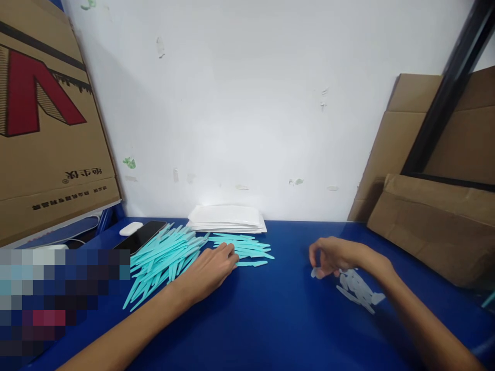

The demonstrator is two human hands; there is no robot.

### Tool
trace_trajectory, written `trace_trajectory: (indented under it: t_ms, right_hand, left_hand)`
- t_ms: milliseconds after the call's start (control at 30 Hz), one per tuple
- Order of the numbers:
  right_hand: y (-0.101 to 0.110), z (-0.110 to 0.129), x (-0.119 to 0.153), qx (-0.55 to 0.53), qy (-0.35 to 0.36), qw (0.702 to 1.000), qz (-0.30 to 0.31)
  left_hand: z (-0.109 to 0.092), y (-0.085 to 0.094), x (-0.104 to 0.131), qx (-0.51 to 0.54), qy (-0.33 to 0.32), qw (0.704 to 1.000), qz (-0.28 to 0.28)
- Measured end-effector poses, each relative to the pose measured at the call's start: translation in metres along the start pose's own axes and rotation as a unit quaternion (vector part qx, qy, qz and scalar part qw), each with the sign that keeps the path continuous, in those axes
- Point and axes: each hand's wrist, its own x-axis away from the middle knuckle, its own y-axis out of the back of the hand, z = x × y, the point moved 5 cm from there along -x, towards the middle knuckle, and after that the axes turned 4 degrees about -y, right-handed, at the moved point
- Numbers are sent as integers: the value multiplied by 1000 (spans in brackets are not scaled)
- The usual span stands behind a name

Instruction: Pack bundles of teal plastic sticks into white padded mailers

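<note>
My left hand (pixel 216 268) is closed at the near left side of a small group of turquoise sticks (pixel 247 246); its fingertips touch the end of one stick (pixel 253 264), and whatever they pinch is hidden. Left of it lies a larger pile of turquoise sticks (pixel 166 257). On the right, my right hand (pixel 328 257) has its fingers bent together on a small translucent piece (pixel 316 272). Beside and below that hand is a small heap of translucent pieces (pixel 358 289) on the blue table (pixel 270 319).
A stack of white sheets (pixel 226 217) stands against the wall behind the sticks. A dark phone (pixel 143 237) and a white case (pixel 131 229) lie at the left. Cardboard boxes (pixel 46 154) stand left, with a brown package (pixel 433 226) at right.
</note>
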Motion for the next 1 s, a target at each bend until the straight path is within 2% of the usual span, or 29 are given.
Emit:
trace_trajectory:
  t_ms: [67, 100, 167, 367, 567, 633, 833, 1000]
  right_hand:
    - [-17, 9, 1, 35, -26, 989, 139]
    - [-23, 16, 2, 48, -27, 982, 182]
    - [-27, 30, 3, 61, -5, 978, 201]
    - [-32, 60, 0, -3, 103, 990, 93]
    - [-36, 79, 1, -11, 163, 986, -23]
    - [-36, 84, 1, -45, 171, 983, -54]
    - [-39, 88, -1, -187, 153, 965, -101]
    - [-45, 86, -5, -289, 128, 945, -80]
  left_hand:
    - [-3, 0, -1, -35, -4, 999, 13]
    - [-5, 0, -1, -50, -6, 998, 23]
    - [-8, 0, -2, -71, -6, 997, 38]
    - [-3, 3, -2, -31, 29, 999, 18]
    - [9, 6, 4, 67, 74, 994, -34]
    - [12, 6, 5, 101, 77, 991, -43]
    - [14, 2, 4, 172, 70, 981, -63]
    - [15, 1, 5, 202, 77, 974, -72]
